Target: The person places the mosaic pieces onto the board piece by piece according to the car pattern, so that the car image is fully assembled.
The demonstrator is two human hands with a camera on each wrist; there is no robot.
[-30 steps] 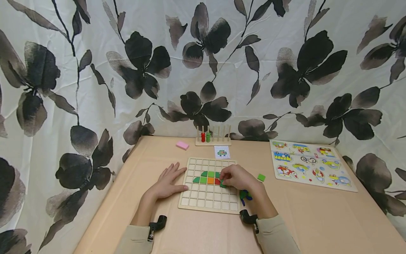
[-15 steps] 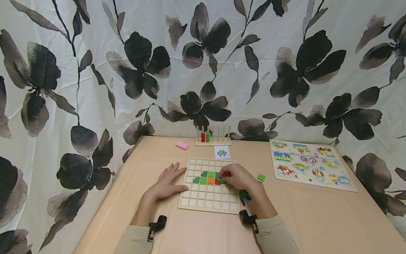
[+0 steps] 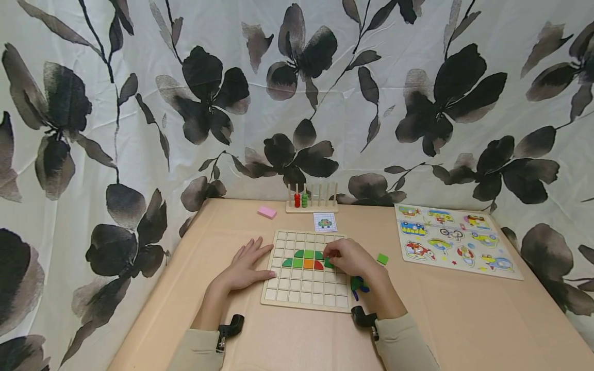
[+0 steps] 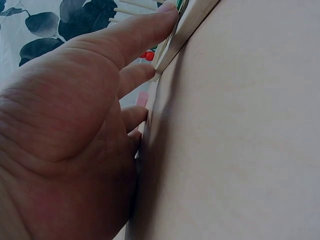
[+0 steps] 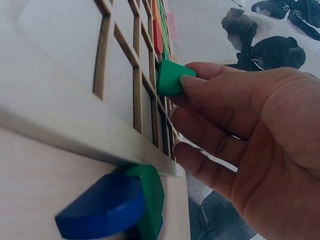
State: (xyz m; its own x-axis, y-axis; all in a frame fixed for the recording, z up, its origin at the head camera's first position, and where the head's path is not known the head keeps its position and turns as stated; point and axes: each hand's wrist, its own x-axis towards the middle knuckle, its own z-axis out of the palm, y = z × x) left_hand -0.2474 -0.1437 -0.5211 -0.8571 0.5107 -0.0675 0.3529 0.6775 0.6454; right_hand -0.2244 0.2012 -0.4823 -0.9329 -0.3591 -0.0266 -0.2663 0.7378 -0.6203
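My right hand [image 3: 349, 258] pinches a dark green tile [image 5: 172, 77] between thumb and forefinger, at the surface of a wooden grid board [image 3: 297, 296]. Just left of that tile, green, orange and red tiles fill a group of cells, among them an orange tile [image 3: 308, 264] and a red tile [image 3: 318, 265]. Along the board's left edge, my left hand [image 3: 243, 267] lies with its fingers spread, thumb and fingertips touching the rim. In the left wrist view the palm of the left hand [image 4: 65, 110] holds nothing.
Blue and green pieces [image 5: 105, 205] lie against the board's right edge. Beyond the right wrist is a light green square [image 3: 382, 259]. A pattern card [image 3: 325, 222], a peg stand with beads [image 3: 312, 208] and a pink block [image 3: 266, 212] are behind. A picture puzzle board [image 3: 457, 242] lies right.
My right hand has shifted slightly to the right with the dark green tile, and the red tile shows more fully. The left hand has stayed in place.
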